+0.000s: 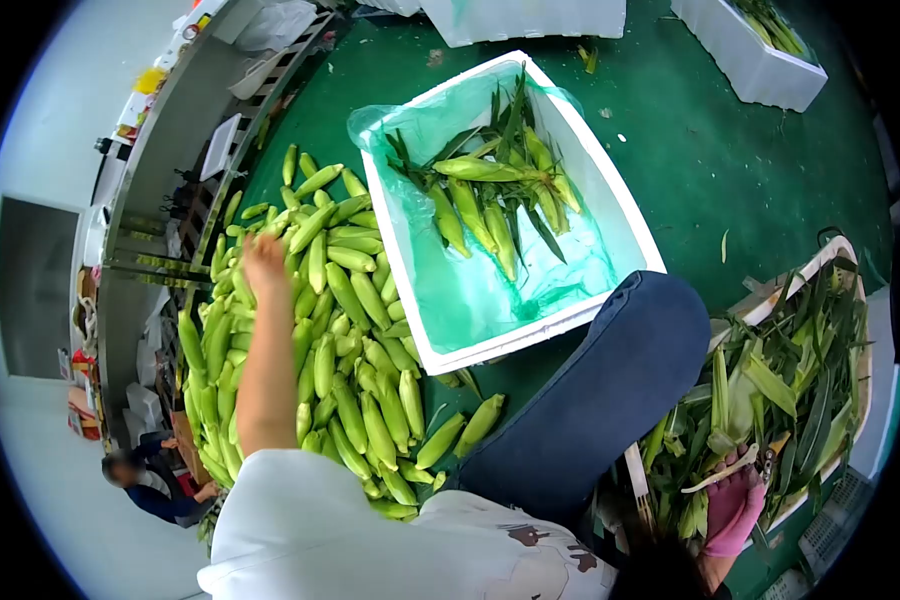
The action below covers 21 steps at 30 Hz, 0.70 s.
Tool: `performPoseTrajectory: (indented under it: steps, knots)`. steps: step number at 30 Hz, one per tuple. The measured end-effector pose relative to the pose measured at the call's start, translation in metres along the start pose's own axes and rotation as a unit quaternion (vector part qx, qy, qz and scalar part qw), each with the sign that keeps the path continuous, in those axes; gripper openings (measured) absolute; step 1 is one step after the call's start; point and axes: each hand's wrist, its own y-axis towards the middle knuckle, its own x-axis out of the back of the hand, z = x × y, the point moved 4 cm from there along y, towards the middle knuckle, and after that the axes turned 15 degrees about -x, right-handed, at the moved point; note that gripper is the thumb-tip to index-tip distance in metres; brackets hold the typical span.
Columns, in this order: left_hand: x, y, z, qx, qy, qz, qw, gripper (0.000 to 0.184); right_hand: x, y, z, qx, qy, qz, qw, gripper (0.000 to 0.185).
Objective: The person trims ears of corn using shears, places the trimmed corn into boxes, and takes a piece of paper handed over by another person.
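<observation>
Left hand (263,265) over the trimmed corn (350,415), finger state unclear; gloved right hand (735,512) curls round a pale stalk (720,473); plenty trimmed, several leafy ears (480,170) untrimmed in the box (510,341)

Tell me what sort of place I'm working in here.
Probably a corn packing or sorting room. A large heap of green corn ears lies on the green floor, a lined white foam box holds leafy ears, and a pale-rimmed container is piled with leaves.
</observation>
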Motion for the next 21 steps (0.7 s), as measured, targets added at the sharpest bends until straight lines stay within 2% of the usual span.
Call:
performPoseTrajectory:
  steps: [1,3,4,5,6,7,9,11,12,13,15,16,18,19,20,21]
  knots:
    - [-0.074,-0.027,0.012,0.043,-0.063,0.065,0.995,0.044,-0.004,0.003,0.000,-0.014,-0.001,-0.008,1.000,0.069]
    - [-0.198,-0.075,0.074,0.063,0.012,0.305,0.950,0.043,-0.014,0.002,0.004,-0.037,0.001,-0.030,0.999,0.068]
    - [-0.254,-0.111,0.095,0.022,0.081,0.461,0.884,0.047,-0.020,-0.004,0.008,-0.038,-0.002,-0.042,0.998,0.066]
    - [-0.297,-0.126,0.146,-0.082,0.178,0.540,0.819,0.053,-0.029,-0.011,0.013,-0.037,-0.004,-0.056,0.998,0.064]
    - [-0.335,-0.144,0.152,-0.147,0.310,0.591,0.730,0.056,-0.033,-0.017,0.018,-0.037,-0.006,-0.070,0.997,0.062]
    - [-0.363,-0.146,0.207,-0.318,0.374,0.581,0.649,0.054,-0.025,-0.026,0.020,-0.036,-0.017,-0.089,0.995,0.060]
    - [-0.407,-0.156,0.215,-0.351,0.470,0.573,0.572,0.055,0.010,-0.049,0.018,-0.014,-0.027,-0.193,0.981,0.057]
    - [-0.426,-0.164,0.228,-0.280,0.553,0.644,0.449,0.055,0.021,-0.069,0.011,-0.001,-0.012,-0.196,0.980,0.056]
    - [-0.426,-0.170,0.240,-0.182,0.600,0.705,0.331,0.058,0.024,-0.075,0.007,0.004,-0.004,-0.193,0.981,0.055]
    - [-0.416,-0.177,0.252,-0.227,0.597,0.688,0.345,0.052,0.031,-0.077,0.004,-0.005,0.001,-0.196,0.981,0.056]
    - [-0.420,-0.182,0.251,-0.249,0.640,0.657,0.311,0.052,0.041,-0.075,-0.004,-0.025,0.011,-0.190,0.981,0.057]
    - [-0.419,-0.187,0.241,-0.270,0.627,0.666,0.301,0.055,0.033,-0.069,-0.008,-0.001,0.044,-0.195,0.980,0.057]
    - [-0.405,-0.197,0.214,-0.309,0.603,0.682,0.275,0.062,0.022,-0.058,-0.010,-0.020,0.054,-0.180,0.982,0.057]
    - [-0.397,-0.205,0.202,-0.374,0.577,0.668,0.284,0.076,0.009,-0.047,-0.007,-0.027,0.058,-0.169,0.984,0.058]
    - [-0.386,-0.207,0.209,-0.368,0.520,0.685,0.354,0.075,-0.001,-0.041,-0.005,-0.017,0.076,-0.242,0.967,0.056]
    - [-0.376,-0.209,0.218,-0.360,0.457,0.696,0.422,0.074,-0.007,-0.036,-0.002,-0.014,0.064,-0.216,0.974,0.057]
